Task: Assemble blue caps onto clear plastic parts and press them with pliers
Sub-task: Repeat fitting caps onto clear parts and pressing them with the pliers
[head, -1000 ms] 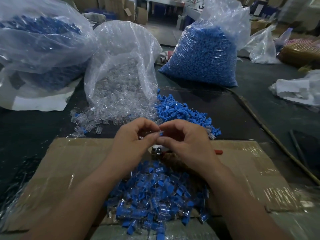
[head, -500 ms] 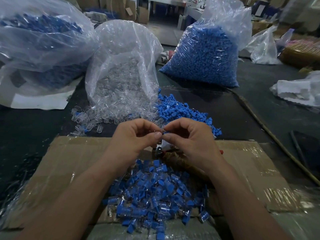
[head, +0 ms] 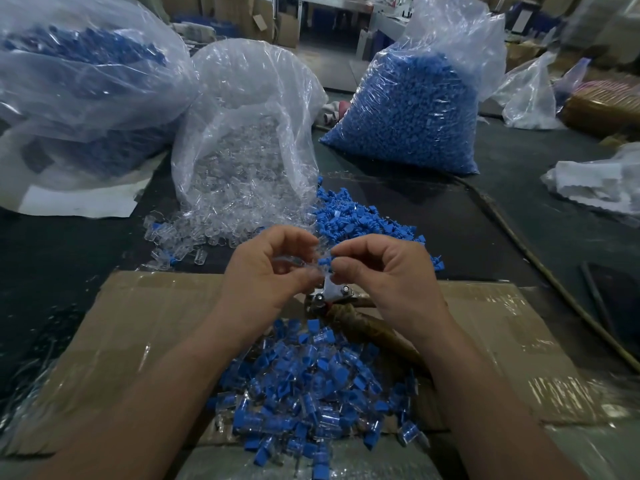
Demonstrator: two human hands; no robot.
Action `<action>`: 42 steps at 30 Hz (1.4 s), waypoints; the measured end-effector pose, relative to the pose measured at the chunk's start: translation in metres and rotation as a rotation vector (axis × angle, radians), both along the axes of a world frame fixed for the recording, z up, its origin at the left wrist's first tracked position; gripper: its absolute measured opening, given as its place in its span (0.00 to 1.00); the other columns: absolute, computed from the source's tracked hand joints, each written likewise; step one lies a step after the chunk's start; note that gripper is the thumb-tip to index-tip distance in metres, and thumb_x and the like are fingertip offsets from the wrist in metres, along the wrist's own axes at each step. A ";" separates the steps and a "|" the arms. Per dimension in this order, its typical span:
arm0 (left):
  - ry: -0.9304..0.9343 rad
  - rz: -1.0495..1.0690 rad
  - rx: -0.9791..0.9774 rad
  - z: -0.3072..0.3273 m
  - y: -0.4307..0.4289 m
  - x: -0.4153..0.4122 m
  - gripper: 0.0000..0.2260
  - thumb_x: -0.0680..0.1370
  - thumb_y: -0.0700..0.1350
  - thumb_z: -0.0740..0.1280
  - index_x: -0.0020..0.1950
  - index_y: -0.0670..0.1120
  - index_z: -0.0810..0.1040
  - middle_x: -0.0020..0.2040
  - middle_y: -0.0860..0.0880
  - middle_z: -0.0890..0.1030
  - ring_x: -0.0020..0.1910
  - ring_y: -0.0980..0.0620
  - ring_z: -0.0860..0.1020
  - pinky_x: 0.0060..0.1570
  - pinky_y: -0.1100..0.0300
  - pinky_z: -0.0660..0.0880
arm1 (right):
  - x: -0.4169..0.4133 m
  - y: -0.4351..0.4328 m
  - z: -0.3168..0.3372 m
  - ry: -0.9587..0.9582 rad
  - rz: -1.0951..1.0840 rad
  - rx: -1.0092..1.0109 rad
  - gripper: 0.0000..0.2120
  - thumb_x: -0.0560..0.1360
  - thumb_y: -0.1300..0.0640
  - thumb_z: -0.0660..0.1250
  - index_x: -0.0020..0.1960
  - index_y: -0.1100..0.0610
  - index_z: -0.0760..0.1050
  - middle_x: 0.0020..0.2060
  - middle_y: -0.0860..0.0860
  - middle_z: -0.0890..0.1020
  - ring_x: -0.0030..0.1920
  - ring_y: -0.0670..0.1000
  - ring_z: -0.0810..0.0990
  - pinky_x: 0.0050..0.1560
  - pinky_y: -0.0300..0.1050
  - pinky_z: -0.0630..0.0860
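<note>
Head view: my left hand [head: 273,271] pinches a clear part [head: 299,266], blurred and glassy, its long axis running left to right toward my right hand [head: 381,271], which pinches a small blue cap [head: 324,261] against its end. Both hang over the far edge of the cardboard [head: 156,323], above the pliers [head: 334,294]. Half a second ago my fingertips [head: 343,270] met and nearly hid the cap; now they stand apart and it shows.

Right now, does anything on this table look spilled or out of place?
Clear parts have spilled from the open bag onto the table, and a few blue pieces lie mixed among them at the left. It looks like a working heap, not damage. Nothing else stands out.
</note>
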State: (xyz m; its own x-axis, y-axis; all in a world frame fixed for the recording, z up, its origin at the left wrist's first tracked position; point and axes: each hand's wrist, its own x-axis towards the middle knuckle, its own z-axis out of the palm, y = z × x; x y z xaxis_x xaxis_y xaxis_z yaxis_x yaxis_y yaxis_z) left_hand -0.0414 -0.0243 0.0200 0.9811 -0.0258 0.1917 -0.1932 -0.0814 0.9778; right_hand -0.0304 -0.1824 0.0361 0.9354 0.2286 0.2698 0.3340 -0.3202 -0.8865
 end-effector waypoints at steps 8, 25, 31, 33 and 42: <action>-0.021 -0.001 0.002 0.001 0.000 0.000 0.16 0.66 0.33 0.73 0.42 0.53 0.77 0.38 0.55 0.82 0.37 0.58 0.81 0.39 0.69 0.76 | -0.004 0.001 0.002 -0.062 -0.020 -0.052 0.14 0.70 0.65 0.71 0.38 0.45 0.78 0.32 0.41 0.82 0.36 0.43 0.82 0.39 0.35 0.78; -0.020 -0.142 -0.148 0.004 0.002 -0.002 0.14 0.69 0.27 0.67 0.41 0.47 0.79 0.39 0.52 0.84 0.40 0.57 0.82 0.40 0.69 0.75 | -0.005 0.000 0.009 0.058 0.065 0.064 0.09 0.61 0.56 0.74 0.39 0.48 0.78 0.34 0.41 0.82 0.36 0.40 0.81 0.38 0.31 0.76; 0.011 -0.131 -0.231 0.003 0.001 -0.001 0.07 0.63 0.37 0.69 0.39 0.45 0.80 0.40 0.52 0.84 0.37 0.55 0.82 0.38 0.68 0.77 | -0.003 0.000 0.006 0.098 0.065 0.090 0.12 0.60 0.52 0.72 0.43 0.49 0.78 0.40 0.47 0.84 0.42 0.44 0.82 0.43 0.34 0.77; 0.024 -0.136 -0.257 0.004 0.001 0.000 0.05 0.62 0.38 0.69 0.36 0.46 0.81 0.42 0.52 0.84 0.37 0.54 0.82 0.38 0.66 0.77 | -0.003 0.000 0.005 0.119 0.076 0.120 0.12 0.60 0.53 0.72 0.43 0.50 0.78 0.40 0.46 0.84 0.42 0.44 0.83 0.43 0.35 0.77; 0.088 -0.138 -0.195 0.005 0.002 -0.002 0.04 0.61 0.42 0.71 0.34 0.48 0.80 0.32 0.48 0.82 0.32 0.53 0.81 0.34 0.65 0.77 | -0.007 0.003 0.006 0.116 0.157 0.112 0.10 0.63 0.57 0.73 0.43 0.50 0.79 0.37 0.46 0.83 0.41 0.45 0.83 0.42 0.34 0.77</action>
